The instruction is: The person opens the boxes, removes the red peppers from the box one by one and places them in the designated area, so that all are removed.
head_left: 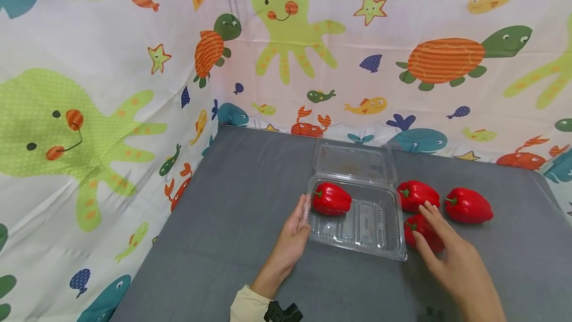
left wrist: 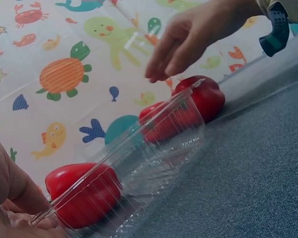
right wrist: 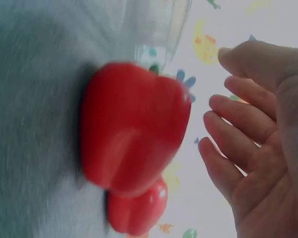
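A clear plastic clamshell container (head_left: 371, 217) lies with its lid (head_left: 355, 162) folded back. My left hand (head_left: 290, 235) grips its left edge between thumb and fingers. Inside, at the left end, sits one red bell pepper (head_left: 331, 199). My right hand (head_left: 458, 262) is above a second red bell pepper (head_left: 424, 235), just right of the container. In the right wrist view, a gap shows between its spread, slightly bent fingers and that pepper (right wrist: 134, 129). Two more red bell peppers, one behind it (head_left: 416, 195) and one farther right (head_left: 469, 205), rest on the table.
The grey-covered table (head_left: 210, 242) extends left and in front of the container. Behind and to the left hangs a curtain (head_left: 313, 63) printed with sea animals, close to the back edge of the table.
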Demonstrator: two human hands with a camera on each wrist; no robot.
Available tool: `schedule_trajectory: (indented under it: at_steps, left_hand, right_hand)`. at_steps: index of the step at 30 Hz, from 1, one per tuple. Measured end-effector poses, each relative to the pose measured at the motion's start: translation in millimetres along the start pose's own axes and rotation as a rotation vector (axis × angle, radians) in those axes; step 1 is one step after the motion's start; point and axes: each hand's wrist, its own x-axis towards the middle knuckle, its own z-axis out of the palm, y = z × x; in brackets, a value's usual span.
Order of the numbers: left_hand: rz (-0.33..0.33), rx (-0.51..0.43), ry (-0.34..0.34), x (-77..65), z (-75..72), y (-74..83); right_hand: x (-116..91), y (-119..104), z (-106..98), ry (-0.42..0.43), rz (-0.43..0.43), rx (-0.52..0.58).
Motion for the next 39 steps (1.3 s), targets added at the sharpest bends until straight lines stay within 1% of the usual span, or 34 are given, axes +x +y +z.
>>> schedule_trajectory:
  at_steps: [4,6,11,16,23,27,39]
  left_hand:
    - [-0.002,-0.006,-0.002,0.2,0.3,-0.6]
    - [-0.001,-0.007,-0.001,0.0,0.5,-0.5]
    - [0.014,-0.009,0.001,-0.2,1.2,1.1]
    - [0.008,-0.011,0.006,-0.8,1.2,2.2]
    - [-0.01,-0.007,0.015,-1.7,2.8,1.9]
    - [-0.006,-0.006,0.01,-1.4,3.6,1.2]
    - [-0.007,-0.004,0.019,-2.2,3.8,3.8]
  right_hand:
    - [6,-14,1,0.051,-0.075,0.033]
    - [9,-21,3,0.056,-0.107,0.056]
    - [19,-34,9,0.039,-0.166,0.088]
    - [30,-42,18,-0.004,-0.21,0.075]
    - [37,-53,25,-0.065,-0.201,0.077]
    - [40,-59,30,-0.106,-0.186,0.097]
    - [46,-75,53,-0.197,-0.182,0.138]
